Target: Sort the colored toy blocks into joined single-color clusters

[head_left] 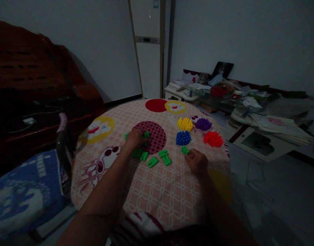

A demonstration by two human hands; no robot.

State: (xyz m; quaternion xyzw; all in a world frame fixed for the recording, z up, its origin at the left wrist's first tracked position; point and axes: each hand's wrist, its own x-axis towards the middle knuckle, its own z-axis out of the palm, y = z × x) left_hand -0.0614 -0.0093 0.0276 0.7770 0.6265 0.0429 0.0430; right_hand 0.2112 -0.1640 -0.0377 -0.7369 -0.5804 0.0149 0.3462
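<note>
right hand (198, 161): fingers closed on a green piece (184, 149), held by its near end over the right half of the desk; the knobbly far end pokes out past the fingertips.
left hand (134, 139): over the left half, palm down, fingers bent among green pieces; it hides part of them, so i cannot tell whether they grip one.
loose green pieces (165, 158): spread in a rough arc from beside the left hand towards the middle; some touch each other, one lies by itself.
blue cluster (183, 138): just beyond the held piece, a bunch of rounded knobs.
yellow cluster (185, 124): right behind the blue one.
purple cluster (203, 124): to the right of the yellow.
red cluster (213, 139): nearest the right edge.
cloth-covered desk (169, 194): round, pinkish lattice pattern, with a maroon printed circle (158, 136) partly under the left hand.
beyond: a tall white cabinet (149, 65) against the wall, a cluttered glass shelf (210, 97) to the right.
</note>
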